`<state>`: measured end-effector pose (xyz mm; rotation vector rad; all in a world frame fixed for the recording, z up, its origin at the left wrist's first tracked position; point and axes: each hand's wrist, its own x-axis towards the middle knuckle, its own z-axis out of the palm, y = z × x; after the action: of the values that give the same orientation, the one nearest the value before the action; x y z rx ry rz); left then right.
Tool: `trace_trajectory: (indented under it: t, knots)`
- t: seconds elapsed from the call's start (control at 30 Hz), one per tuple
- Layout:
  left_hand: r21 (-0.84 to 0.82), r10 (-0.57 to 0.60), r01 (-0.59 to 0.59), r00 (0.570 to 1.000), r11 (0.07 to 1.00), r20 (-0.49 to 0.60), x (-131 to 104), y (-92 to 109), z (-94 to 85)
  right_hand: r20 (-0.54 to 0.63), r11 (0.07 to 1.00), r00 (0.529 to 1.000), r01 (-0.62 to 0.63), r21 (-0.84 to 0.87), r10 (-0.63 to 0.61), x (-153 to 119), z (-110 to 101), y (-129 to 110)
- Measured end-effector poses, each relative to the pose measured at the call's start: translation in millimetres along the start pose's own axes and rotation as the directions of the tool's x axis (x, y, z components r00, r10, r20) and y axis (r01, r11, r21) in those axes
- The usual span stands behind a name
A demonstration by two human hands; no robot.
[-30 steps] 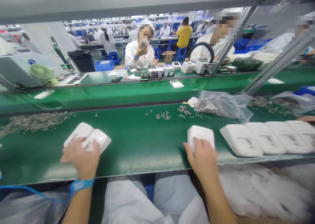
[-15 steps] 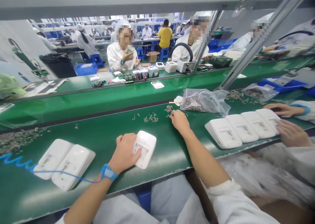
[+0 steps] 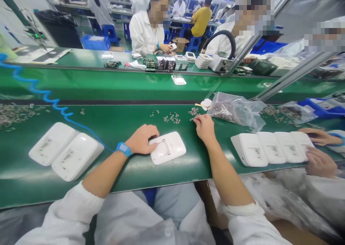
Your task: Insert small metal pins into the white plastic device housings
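My left hand point(image 3: 142, 139), with a blue strap at the wrist, grips the left edge of a white plastic housing point(image 3: 176, 144). Its thumb lies over the recessed face, and the housing rests on the green bench. Farther right, my right hand point(image 3: 205, 128) has thumb and index finger pinched together beside a small pile of metal clips point(image 3: 193, 110). Whatever is between those fingertips is too small to make out. More loose clips point(image 3: 172, 118) lie scattered between the two hands. Two similar white housings point(image 3: 77, 155) stand side by side to the left.
A clear bag of small parts point(image 3: 231, 110) lies beyond my right hand. On the right, a co-worker's hands point(image 3: 320, 160) touch a row of several white housings point(image 3: 250, 149). A coiled blue cord point(image 3: 40, 90) runs to my left wrist. Metal posts rise at the right.
The housing under my left hand has turned from upright to lying crosswise. My right hand stays by the clips, its fingers now pinched higher off the bench. The camera view has tilted down.
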<state>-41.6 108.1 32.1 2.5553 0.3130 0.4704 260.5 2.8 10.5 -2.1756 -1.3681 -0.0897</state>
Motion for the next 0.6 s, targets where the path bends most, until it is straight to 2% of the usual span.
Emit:
trace_trajectory:
  t: [0.07,0.13,0.2,0.3,0.37,0.4,0.6]
  knots:
    - [-0.025,-0.017,0.017,1.000,1.000,-0.012,2.1,-1.2,1.4,-0.035,0.988,0.996,0.088,0.130,-0.084,-6.6,-5.7,-17.9]
    - [-0.056,-0.042,0.040,0.999,0.998,-0.033,4.0,-3.3,1.1,-0.028,0.934,0.973,0.226,0.276,-0.227,-15.0,-13.9,-43.5]
    - [-0.091,-0.067,0.063,0.997,0.994,-0.044,5.0,-5.6,-0.5,0.044,0.873,0.918,0.359,0.330,-0.394,-23.8,-22.5,-73.0]
    - [-0.136,-0.085,0.081,0.996,0.987,-0.025,5.6,-8.3,-2.3,0.235,0.825,0.798,0.492,0.277,-0.555,-34.3,-30.3,-111.3]
    - [-0.138,-0.084,0.082,0.996,0.987,-0.011,5.8,-9.4,-1.8,0.356,0.815,0.733,0.534,0.226,-0.579,-39.3,-30.3,-125.9]
    - [-0.133,-0.080,0.078,0.997,0.988,-0.010,5.9,-9.9,-1.1,0.391,0.815,0.718,0.542,0.206,-0.576,-41.4,-29.1,-129.6]
    - [-0.126,-0.036,0.034,0.999,0.991,-0.014,6.0,-13.7,5.0,0.402,0.809,0.707,0.556,0.193,-0.582,-49.3,-22.3,-128.6]
